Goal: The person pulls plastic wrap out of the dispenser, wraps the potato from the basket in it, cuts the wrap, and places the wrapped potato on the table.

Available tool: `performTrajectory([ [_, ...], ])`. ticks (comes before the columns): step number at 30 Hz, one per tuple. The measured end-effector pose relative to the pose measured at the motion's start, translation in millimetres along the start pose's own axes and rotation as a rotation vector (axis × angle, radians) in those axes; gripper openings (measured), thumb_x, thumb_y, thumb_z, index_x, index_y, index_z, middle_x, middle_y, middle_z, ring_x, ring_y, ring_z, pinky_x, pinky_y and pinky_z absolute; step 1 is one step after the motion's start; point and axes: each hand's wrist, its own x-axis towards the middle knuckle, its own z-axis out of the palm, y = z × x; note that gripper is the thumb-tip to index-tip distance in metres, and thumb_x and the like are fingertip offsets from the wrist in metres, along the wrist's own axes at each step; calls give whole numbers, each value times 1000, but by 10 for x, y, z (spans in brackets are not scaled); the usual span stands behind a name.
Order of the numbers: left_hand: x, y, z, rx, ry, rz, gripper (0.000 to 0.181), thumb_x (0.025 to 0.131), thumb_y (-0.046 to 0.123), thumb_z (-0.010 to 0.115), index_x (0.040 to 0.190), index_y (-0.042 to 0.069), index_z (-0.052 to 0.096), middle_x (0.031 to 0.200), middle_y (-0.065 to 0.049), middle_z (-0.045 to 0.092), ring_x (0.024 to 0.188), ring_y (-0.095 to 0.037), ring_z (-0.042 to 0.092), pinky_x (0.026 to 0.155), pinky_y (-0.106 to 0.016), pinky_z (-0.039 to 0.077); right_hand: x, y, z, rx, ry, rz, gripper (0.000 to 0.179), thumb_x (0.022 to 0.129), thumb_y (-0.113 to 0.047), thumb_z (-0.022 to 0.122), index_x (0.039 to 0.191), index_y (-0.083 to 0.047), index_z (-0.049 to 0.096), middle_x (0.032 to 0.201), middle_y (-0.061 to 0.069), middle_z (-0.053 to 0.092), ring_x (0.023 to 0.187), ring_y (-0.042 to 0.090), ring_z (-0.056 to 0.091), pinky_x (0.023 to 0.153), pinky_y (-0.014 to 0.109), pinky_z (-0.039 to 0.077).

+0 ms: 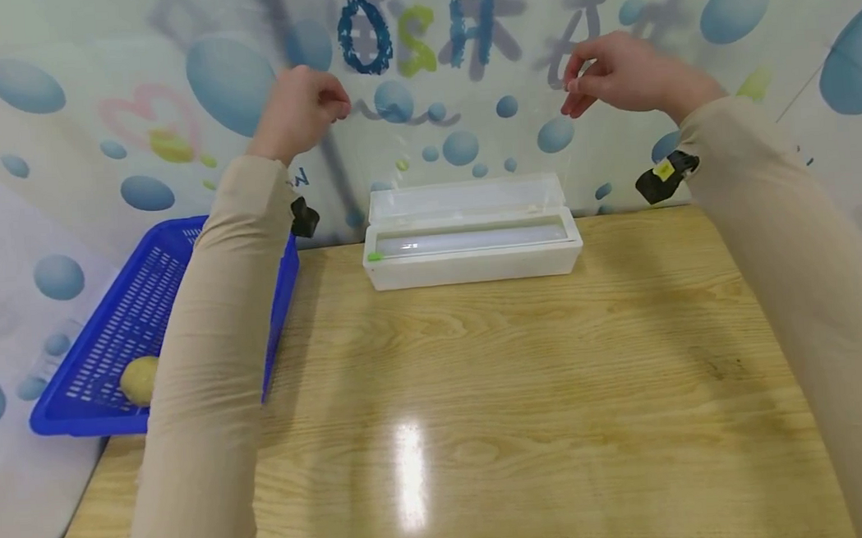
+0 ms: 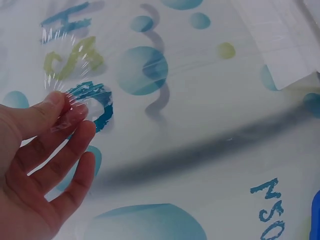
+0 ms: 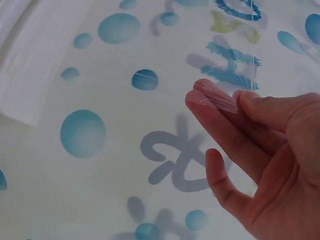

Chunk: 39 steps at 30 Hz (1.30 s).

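Wooden table (image 1: 520,395) lay lowest. Clear film (image 2: 56,70) spread above white box (image 1: 475,268), roughly along box's left-right long axis. Box sat at table's back, below and between left hand (image 1: 301,111) and right hand (image 1: 622,76), neither plainly nearer; each pinched film between thumb and fingers.

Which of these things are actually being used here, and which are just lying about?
In use:
- clear film, pinched by the left hand and the right hand
- open white box, probably where the film comes from

Apparently just lying about:
- blue basket, at the person's left, touched by neither hand
- yellowish round thing in it, partly hidden
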Motion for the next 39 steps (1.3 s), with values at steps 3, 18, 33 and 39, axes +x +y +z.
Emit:
performTrajectory([
  [3,-2,18,-39,-1,47,0,28,102,11,46,114,-4,66,112,-18,64,98,-27,56,83,-38,44,-17,-36,-37,-6,44,4,29,104,-17,38,117,6,49,112,27,63,75,-11,55,100,49,36],
  [18,71,85,-167,27,298,12,30,102,19,48,114,0,68,111,-13,67,91,-19,55,80,-27,42,-79,-167,-178,9,286,33,31,103,-23,42,124,-1,51,86,-15,56,82,0,54,75,21,38],
  [33,-124,132,-325,-71,239,147,28,102,16,47,112,-4,65,100,-12,66,84,-7,56,85,-21,47,-277,-156,-203,63,331,-2,18,102,-23,46,114,-13,55,93,-14,60,91,1,53,85,18,40],
  [39,-329,142,-457,-135,124,216,22,100,11,51,104,-4,67,91,-11,67,80,-7,60,81,-23,48,-477,-190,-194,34,319,-86,20,101,-19,51,112,-5,60,91,-15,60,90,2,57,95,18,39],
])
